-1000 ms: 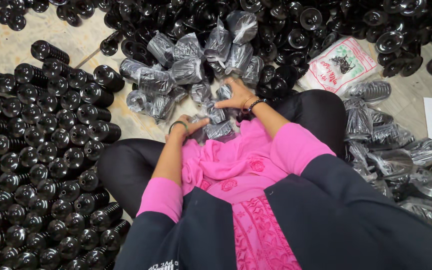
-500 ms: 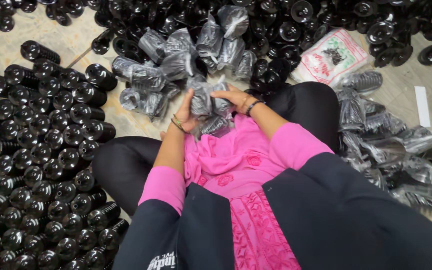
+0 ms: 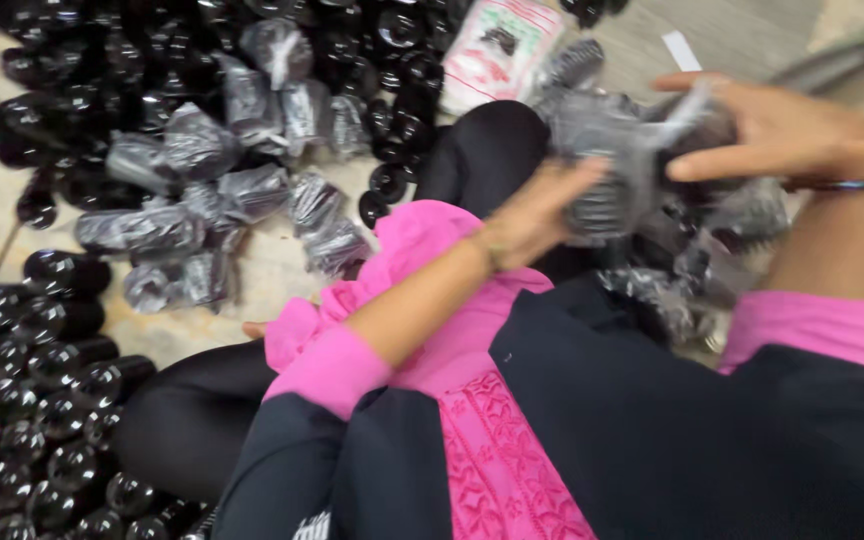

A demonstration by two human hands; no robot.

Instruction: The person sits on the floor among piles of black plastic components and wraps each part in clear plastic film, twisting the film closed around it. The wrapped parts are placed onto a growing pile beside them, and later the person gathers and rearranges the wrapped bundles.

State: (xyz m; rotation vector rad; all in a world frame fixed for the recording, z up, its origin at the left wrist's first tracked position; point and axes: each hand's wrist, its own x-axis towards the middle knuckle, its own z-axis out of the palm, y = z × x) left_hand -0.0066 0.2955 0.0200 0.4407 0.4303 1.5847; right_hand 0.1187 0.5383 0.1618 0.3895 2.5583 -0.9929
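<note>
I sit cross-legged on the floor in a pink top and dark vest. Both hands are raised to the right and hold one clear plastic bag of black ribbed parts [image 3: 617, 160]. My left hand [image 3: 537, 215] grips the bag from below and the left. My right hand [image 3: 777, 130] clasps its top right end. The bag is blurred by motion. Under it, on the right, lie more filled bags [image 3: 682, 275].
A cluster of filled plastic bags [image 3: 207, 195] lies on the floor ahead left. Loose black ribbed parts [image 3: 27, 400] cover the floor on the left and along the top. A white and pink printed packet [image 3: 497, 45] lies at the top centre.
My hands have lifted the bag from in front of my knees and swung it to the right; the view turned right with them.
</note>
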